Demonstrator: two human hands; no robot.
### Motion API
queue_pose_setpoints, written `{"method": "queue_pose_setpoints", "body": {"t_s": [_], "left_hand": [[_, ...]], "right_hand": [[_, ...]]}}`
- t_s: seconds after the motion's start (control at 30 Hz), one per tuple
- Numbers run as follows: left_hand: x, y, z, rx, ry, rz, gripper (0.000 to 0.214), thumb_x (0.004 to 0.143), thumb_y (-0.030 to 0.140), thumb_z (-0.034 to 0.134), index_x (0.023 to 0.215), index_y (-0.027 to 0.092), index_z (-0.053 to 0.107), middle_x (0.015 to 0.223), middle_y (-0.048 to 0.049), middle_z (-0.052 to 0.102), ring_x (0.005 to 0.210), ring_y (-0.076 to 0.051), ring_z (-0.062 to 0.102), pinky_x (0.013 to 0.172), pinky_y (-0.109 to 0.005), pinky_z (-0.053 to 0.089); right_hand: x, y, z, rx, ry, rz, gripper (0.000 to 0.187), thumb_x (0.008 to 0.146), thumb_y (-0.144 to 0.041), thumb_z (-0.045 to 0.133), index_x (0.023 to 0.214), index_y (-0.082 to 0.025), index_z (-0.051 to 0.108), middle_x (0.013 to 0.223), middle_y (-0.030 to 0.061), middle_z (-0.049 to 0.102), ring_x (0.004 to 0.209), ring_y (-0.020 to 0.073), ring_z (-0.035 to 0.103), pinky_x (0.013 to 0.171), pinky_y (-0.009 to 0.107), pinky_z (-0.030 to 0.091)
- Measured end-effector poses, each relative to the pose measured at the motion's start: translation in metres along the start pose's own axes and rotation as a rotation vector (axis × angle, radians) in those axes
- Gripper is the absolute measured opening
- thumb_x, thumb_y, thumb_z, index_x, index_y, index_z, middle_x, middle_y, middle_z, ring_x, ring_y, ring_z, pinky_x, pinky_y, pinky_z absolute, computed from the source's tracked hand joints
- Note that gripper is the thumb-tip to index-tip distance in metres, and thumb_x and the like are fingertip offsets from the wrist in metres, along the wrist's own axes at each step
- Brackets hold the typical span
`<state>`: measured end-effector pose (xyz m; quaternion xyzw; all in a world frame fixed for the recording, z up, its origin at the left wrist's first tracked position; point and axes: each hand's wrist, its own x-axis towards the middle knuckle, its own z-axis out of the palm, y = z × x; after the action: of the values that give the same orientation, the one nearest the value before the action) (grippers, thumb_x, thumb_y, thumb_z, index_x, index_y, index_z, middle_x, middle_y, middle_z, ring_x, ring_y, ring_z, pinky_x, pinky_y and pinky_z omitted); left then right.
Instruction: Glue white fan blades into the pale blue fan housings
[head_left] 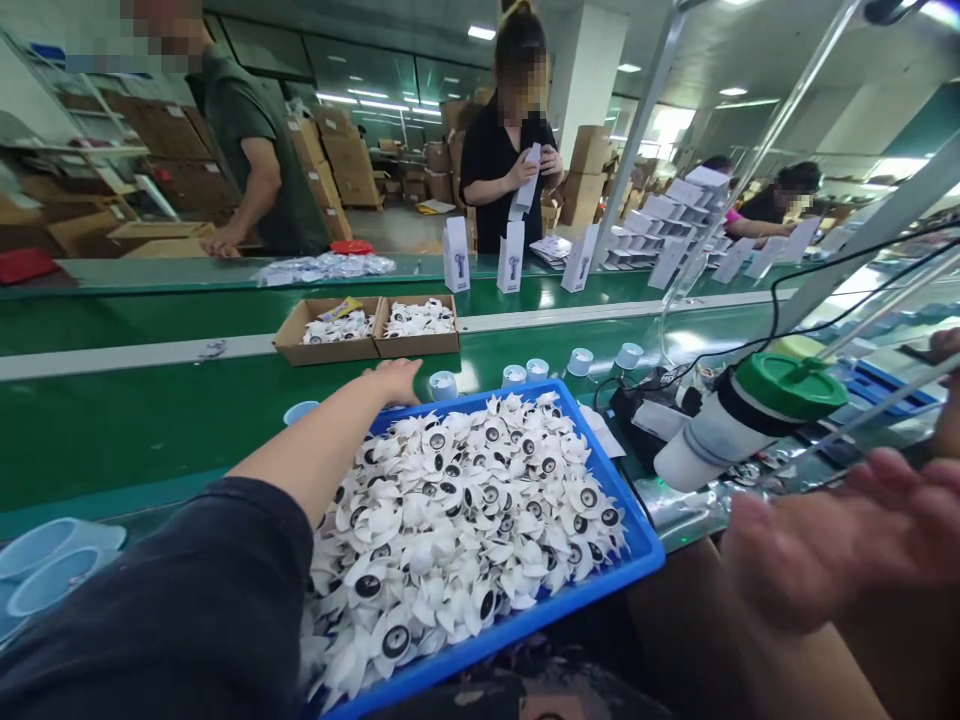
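Note:
A blue tray (637, 540) heaped with several white fan blades (465, 510) sits right in front of me on the edge of a green conveyor belt (150, 420). My left hand (394, 381) reaches across the heap to the tray's far rim, and its fingers seem to curl over that rim. At the lower right, beside the tray, my right hand (832, 545) hovers blurred, with fingers stretched out and nothing in them.
Several small pale-blue caps (514, 375) stand on the belt behind the tray. Two cardboard boxes (328, 345) of blades lie further back. A green-lidded cup (750, 415), cables, upright white cartons (455, 255) and pale-blue bowls (45, 565) surround me. Other people work across the belt.

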<state>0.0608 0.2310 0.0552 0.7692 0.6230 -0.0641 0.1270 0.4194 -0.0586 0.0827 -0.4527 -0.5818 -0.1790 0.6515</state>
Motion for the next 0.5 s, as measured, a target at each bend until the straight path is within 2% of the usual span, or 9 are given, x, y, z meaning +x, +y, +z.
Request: {"method": "queue_pose_setpoints", "body": {"t_s": [0.03,0.1,0.17,0.23,0.3,0.37,0.4,0.43,0.5], "left_hand": [[-0.003,-0.012,-0.001,-0.007,-0.006,-0.021,0.043,0.091,0.045,0.068,0.122,0.015,0.064,0.131,-0.0127,0.062,0.122,-0.029,0.058,0.106,-0.053,0.044],[-0.014,-0.031,-0.007,-0.038,0.009,-0.043,0.041,0.085,0.043,0.074,0.112,0.013,0.067,0.120,-0.0121,0.067,0.112,-0.029,0.063,0.099,-0.049,0.048],[-0.032,-0.045,-0.016,-0.089,0.088,-0.040,0.047,0.075,0.043,0.080,0.109,0.013,0.067,0.117,-0.0114,0.068,0.108,-0.029,0.064,0.096,-0.043,0.050],[-0.058,-0.052,-0.024,-0.133,0.236,-0.049,0.059,0.072,0.045,0.078,0.119,0.014,0.061,0.127,-0.0113,0.063,0.114,-0.031,0.060,0.098,-0.038,0.048],[-0.094,-0.055,-0.030,-0.250,0.411,-0.045,0.067,0.079,0.048,0.068,0.134,0.016,0.047,0.137,-0.0099,0.055,0.118,-0.029,0.058,0.097,-0.035,0.048],[-0.137,-0.053,-0.029,-0.452,0.539,0.013,0.070,0.083,0.049,0.060,0.141,0.020,0.035,0.136,-0.0086,0.052,0.111,-0.025,0.061,0.088,-0.033,0.053],[-0.158,-0.049,-0.026,-0.545,0.551,0.058,0.070,0.083,0.050,0.061,0.141,0.022,0.033,0.132,-0.0082,0.054,0.103,-0.023,0.063,0.081,-0.031,0.055],[-0.179,-0.044,-0.022,-0.620,0.524,0.111,0.067,0.082,0.050,0.063,0.138,0.024,0.037,0.125,-0.0079,0.058,0.096,-0.022,0.065,0.076,-0.030,0.056],[-0.215,-0.027,-0.010,-0.735,0.382,0.230,0.057,0.082,0.047,0.067,0.130,0.026,0.046,0.116,-0.0085,0.063,0.087,-0.021,0.067,0.070,-0.031,0.058]], "right_hand": [[0.001,0.014,-0.005,0.008,0.009,0.109,0.083,0.077,-0.032,0.078,0.143,-0.060,0.037,0.156,-0.0108,0.024,0.149,0.0340,0.016,0.123,0.054,0.019],[-0.003,0.039,-0.009,0.110,-0.057,0.392,0.069,0.079,-0.038,0.078,0.141,-0.045,0.049,0.143,0.0034,0.046,0.140,0.0380,0.037,0.119,0.058,0.027],[-0.009,0.055,-0.009,0.217,-0.169,0.639,0.055,0.077,-0.042,0.081,0.127,-0.034,0.061,0.122,0.0088,0.061,0.121,0.0396,0.056,0.111,0.061,0.039],[-0.011,0.063,-0.014,0.240,-0.136,0.694,0.048,0.069,-0.042,0.088,0.111,-0.031,0.067,0.106,0.0089,0.065,0.102,0.0377,0.066,0.099,0.059,0.049],[-0.004,0.065,-0.023,0.324,-0.159,0.753,0.043,0.071,-0.048,0.088,0.107,-0.037,0.068,0.105,0.0071,0.065,0.096,0.0338,0.068,0.089,0.051,0.056],[0.012,0.062,-0.032,0.463,-0.287,0.874,0.039,0.079,-0.065,0.076,0.111,-0.042,0.068,0.110,0.0075,0.064,0.097,0.0338,0.069,0.080,0.048,0.058],[0.022,0.058,-0.033,0.528,-0.369,0.936,0.042,0.084,-0.072,0.065,0.113,-0.043,0.068,0.112,0.0085,0.064,0.098,0.0347,0.069,0.077,0.049,0.058],[0.032,0.052,-0.030,0.573,-0.439,0.981,0.046,0.087,-0.077,0.054,0.115,-0.043,0.068,0.112,0.0092,0.064,0.095,0.0348,0.070,0.074,0.050,0.057],[0.049,0.034,-0.014,0.639,-0.520,1.042,0.059,0.095,-0.075,0.025,0.120,-0.040,0.064,0.106,0.0101,0.064,0.080,0.0291,0.070,0.069,0.049,0.054]]}}
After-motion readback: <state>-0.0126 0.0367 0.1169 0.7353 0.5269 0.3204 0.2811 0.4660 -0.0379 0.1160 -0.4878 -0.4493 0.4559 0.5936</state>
